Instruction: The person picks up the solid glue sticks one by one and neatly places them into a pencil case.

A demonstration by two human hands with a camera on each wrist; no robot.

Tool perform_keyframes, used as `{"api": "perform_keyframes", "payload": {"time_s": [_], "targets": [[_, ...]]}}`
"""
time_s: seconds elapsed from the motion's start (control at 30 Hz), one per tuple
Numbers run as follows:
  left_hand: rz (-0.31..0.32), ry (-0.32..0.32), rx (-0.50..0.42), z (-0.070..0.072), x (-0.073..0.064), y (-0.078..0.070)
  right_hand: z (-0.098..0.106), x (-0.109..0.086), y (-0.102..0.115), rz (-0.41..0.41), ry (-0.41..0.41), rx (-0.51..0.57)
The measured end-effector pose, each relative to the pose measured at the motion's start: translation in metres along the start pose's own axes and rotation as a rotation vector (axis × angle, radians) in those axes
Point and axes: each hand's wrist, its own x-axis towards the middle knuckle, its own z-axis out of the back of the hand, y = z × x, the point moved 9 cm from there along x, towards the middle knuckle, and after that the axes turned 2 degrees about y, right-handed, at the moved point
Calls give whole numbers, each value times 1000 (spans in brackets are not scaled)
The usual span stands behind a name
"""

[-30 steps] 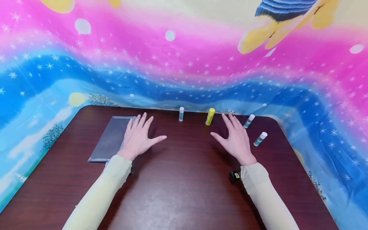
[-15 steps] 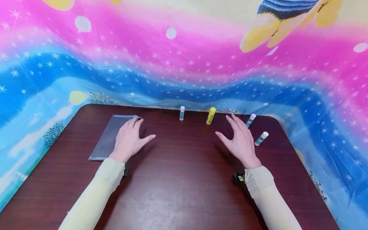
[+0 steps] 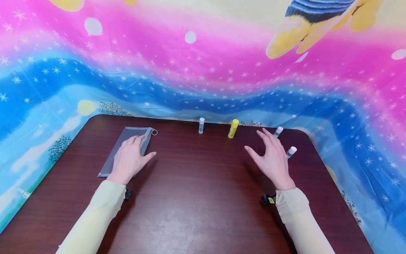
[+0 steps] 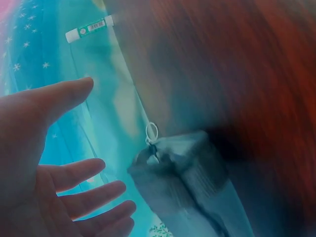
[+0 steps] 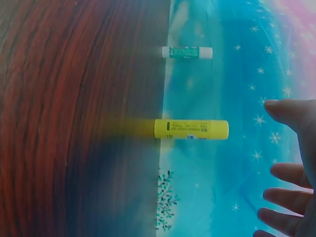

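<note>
My left hand [image 3: 128, 158] is over a grey zip pouch [image 3: 118, 144] at the left of the table, thumb spread and fingers loosely bent. In the left wrist view the pouch [image 4: 197, 173] lies beyond the fingertips, apart from them, its metal ring [image 4: 152, 131] showing. To the right, my right hand [image 3: 271, 158] hovers with nothing in it. Two white-capped glue sticks [image 3: 291, 152] stand just past it, partly hidden by the fingers. A yellow glue stick [image 3: 233, 128] stands upright left of that hand; the right wrist view shows it [image 5: 191, 129] apart from the fingers.
Another white-and-green glue stick [image 3: 201, 125] stands near the back edge of the dark wooden table [image 3: 190, 190]. A printed cloth [image 3: 203, 70] with snowflakes hangs behind and around the table.
The left hand has moved left and nearer, over the pouch, uncovering its ring. The right hand has shifted right and slightly nearer, covering more of the two glue sticks. The glue sticks stay put.
</note>
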Motion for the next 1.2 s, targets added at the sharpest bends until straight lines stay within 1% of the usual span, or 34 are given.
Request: {"api": "perform_keyframes", "payload": {"time_s": [0.17, 0.27, 0.37, 0.53, 0.73, 0.93, 1.2], "targets": [[52, 32, 9, 2, -7, 9, 11, -3, -6, -27, -39, 2], [70, 50, 24, 3, -11, 13, 18, -5, -11, -45, -59, 3], [77, 54, 33, 4, -14, 14, 24, -7, -16, -55, -75, 2], [90, 59, 46, 5, -17, 18, 36, -10, -22, -38, -132, -4], [109, 45, 43, 6, -20, 24, 47, -14, -33, -40, -179, 3], [126, 52, 35, 7, -23, 27, 53, -16, -46, -88, -177, 1], [116, 36, 27, 6, -24, 29, 58, -23, -66, -166, -164, -10]]}}
